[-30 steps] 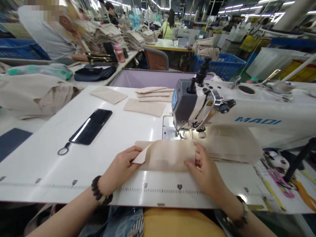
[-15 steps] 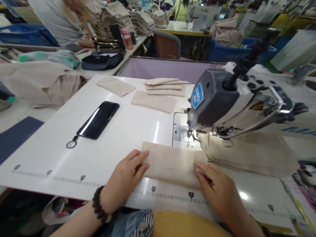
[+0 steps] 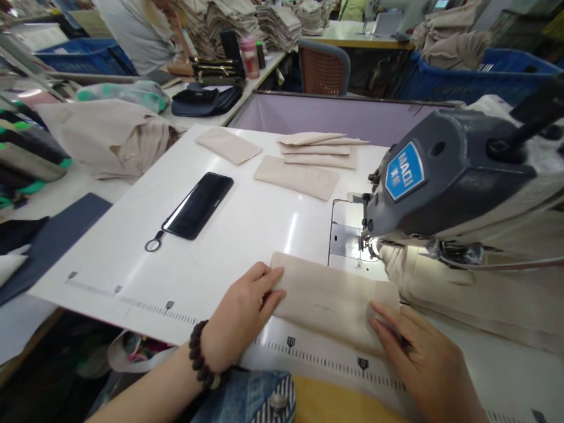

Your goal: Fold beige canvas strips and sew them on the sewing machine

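Observation:
A beige fabric piece (image 3: 328,299), rectangular and apparently folded, is held between my two hands just in front of the sewing machine (image 3: 440,170). My left hand (image 3: 244,308) pinches its left end between thumb and fingers, a dark bead bracelet on the wrist. At the opposite end my right hand (image 3: 418,346) grips the corner the same way. The machine's needle area (image 3: 365,244) is lit and lies just beyond the fabric's far edge. More beige cloth (image 3: 471,288) lies under the machine arm, to the right.
Several beige pieces (image 3: 317,151) lie at the table's far side, with a single one (image 3: 229,145) left of them. A black phone (image 3: 198,205) with a ring strap rests at left-centre. Beyond stand a chair (image 3: 324,70) and a blue crate (image 3: 480,82). A person's sleeve (image 3: 134,35) shows at upper left.
The camera view has turned to the left, so the scene sits further right in the picture. Both hands keep their hold on the fabric, which stays in nearly the same spot on the table.

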A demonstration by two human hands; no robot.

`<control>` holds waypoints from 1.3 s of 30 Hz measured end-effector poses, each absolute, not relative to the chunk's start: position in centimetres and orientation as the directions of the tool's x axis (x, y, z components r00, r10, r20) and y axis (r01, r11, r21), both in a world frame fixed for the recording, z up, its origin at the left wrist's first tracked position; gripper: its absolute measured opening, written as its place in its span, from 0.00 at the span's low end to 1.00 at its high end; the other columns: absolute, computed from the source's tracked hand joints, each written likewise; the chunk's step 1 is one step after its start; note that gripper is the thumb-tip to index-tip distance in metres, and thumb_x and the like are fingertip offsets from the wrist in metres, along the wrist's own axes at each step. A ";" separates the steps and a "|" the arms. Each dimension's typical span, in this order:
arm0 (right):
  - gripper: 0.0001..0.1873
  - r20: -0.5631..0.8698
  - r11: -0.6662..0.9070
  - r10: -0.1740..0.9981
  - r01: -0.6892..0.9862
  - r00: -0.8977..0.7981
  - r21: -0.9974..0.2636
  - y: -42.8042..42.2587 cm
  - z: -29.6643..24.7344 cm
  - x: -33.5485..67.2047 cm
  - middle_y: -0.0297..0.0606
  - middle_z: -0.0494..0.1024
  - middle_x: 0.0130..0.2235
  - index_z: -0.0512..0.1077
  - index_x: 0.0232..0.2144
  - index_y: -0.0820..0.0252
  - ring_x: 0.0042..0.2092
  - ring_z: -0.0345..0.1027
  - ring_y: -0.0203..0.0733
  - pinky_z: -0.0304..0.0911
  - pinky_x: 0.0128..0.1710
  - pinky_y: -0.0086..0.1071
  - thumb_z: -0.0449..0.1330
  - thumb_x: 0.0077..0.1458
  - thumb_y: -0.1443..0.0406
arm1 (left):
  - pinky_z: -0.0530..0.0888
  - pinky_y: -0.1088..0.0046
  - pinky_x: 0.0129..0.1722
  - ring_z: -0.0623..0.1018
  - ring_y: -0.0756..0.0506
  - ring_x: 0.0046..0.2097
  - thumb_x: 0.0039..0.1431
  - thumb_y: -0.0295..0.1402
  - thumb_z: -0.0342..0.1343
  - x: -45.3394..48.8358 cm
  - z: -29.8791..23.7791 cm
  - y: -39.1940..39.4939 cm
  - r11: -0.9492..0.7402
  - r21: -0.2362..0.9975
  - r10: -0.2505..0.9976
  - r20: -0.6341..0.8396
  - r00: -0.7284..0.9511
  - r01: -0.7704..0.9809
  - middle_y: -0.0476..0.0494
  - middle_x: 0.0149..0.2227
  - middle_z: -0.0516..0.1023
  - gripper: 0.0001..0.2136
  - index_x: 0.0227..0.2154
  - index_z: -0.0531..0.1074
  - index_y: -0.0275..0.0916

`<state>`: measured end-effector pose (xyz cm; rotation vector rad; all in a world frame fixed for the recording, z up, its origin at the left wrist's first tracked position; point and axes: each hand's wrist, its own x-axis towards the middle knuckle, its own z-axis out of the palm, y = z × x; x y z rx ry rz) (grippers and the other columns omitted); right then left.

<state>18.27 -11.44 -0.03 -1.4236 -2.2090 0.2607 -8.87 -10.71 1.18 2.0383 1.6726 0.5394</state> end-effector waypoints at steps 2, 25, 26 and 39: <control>0.15 0.299 0.437 0.894 0.799 -0.334 -0.413 -11.4 0.0 18.2 0.36 0.74 0.30 0.72 0.36 0.61 0.31 0.70 0.33 0.63 0.31 0.23 0.49 0.60 0.60 | 0.74 0.71 0.37 0.73 0.49 0.34 0.58 0.29 0.49 -8.8 1.3 -10.6 -0.149 0.562 0.982 -0.014 0.189 0.814 0.45 0.34 0.70 0.11 0.44 0.69 0.35; 0.11 0.109 0.253 0.966 0.780 -0.233 -0.572 -11.3 1.4 17.4 0.37 0.68 0.27 0.73 0.35 0.63 0.29 0.65 0.36 0.62 0.28 0.27 0.51 0.57 0.64 | 0.73 0.76 0.34 0.74 0.50 0.31 0.60 0.41 0.45 -9.6 0.2 -10.0 -0.246 0.500 0.968 0.095 0.230 0.830 0.47 0.33 0.71 0.16 0.42 0.70 0.36; 0.11 0.110 0.251 0.967 0.779 -0.230 -0.575 -11.3 1.3 17.5 0.37 0.68 0.28 0.73 0.35 0.62 0.29 0.65 0.36 0.62 0.28 0.27 0.51 0.57 0.64 | 0.73 0.76 0.34 0.74 0.50 0.31 0.60 0.41 0.45 -9.6 0.2 -10.0 -0.255 0.493 0.966 0.101 0.236 0.832 0.47 0.33 0.70 0.16 0.42 0.70 0.36; 0.11 0.087 0.242 0.968 0.792 -0.235 -0.560 -11.1 1.2 17.5 0.37 0.68 0.28 0.72 0.38 0.64 0.30 0.65 0.36 0.62 0.29 0.26 0.52 0.56 0.66 | 0.73 0.77 0.32 0.74 0.51 0.29 0.61 0.41 0.44 -9.6 0.1 -10.0 -0.272 0.463 0.962 0.111 0.249 0.843 0.48 0.32 0.70 0.16 0.42 0.70 0.36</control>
